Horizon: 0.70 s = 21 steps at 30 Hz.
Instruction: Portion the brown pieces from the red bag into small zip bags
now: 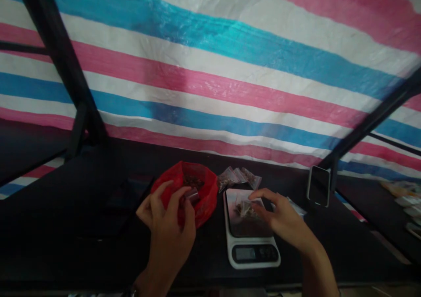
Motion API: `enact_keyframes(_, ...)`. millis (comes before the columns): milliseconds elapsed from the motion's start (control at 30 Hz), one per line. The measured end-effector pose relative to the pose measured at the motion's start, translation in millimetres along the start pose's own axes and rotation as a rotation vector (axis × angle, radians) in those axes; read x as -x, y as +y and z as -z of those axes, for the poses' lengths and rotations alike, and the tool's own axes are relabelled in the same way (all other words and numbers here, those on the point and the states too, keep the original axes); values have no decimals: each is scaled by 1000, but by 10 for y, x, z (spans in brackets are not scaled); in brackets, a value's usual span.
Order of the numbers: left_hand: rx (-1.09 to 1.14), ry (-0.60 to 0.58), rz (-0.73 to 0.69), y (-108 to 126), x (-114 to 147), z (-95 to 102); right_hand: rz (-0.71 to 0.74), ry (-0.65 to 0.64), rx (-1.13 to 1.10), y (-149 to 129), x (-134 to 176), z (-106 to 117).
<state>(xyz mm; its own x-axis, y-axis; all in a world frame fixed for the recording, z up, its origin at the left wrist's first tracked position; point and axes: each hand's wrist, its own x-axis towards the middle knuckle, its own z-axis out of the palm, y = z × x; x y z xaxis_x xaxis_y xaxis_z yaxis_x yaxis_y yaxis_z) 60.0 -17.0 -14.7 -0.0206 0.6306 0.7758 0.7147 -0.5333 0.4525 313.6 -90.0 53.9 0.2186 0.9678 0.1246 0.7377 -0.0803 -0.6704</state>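
Observation:
My left hand (171,227) reaches over a red plastic bag (205,178), its fingers curled round a small shiny cylinder (192,195). Brown dried pieces (193,182) lie inside that bag. On the plate of a white kitchen scale (230,244) rests a small clear plastic bag (244,208) with dried bits in it. The thumb and forefinger of my right hand (279,216) close on this bag's right edge, and the hand partly covers it. The scale's display is too dim to read.
Several filled clear bags (251,178) lie behind the scale. More clear plastic (296,206) shows right of my right hand. A phone (319,186) leans near a black post at the black table's (108,191) back. Striped sheeting (210,82) hangs behind.

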Motion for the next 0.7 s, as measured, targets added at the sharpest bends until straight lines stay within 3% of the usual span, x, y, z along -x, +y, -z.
enact_keyframes(100,7,24,-45,-10,11,16,-8,-12,15,22,48,42)
enact_keyframes(400,23,99,-82,-72,-3,76,149,218,-101,0,89,231)
enact_keyframes(700,29,71,-134,-85,-22,89,103,102,-88,156,55,238)
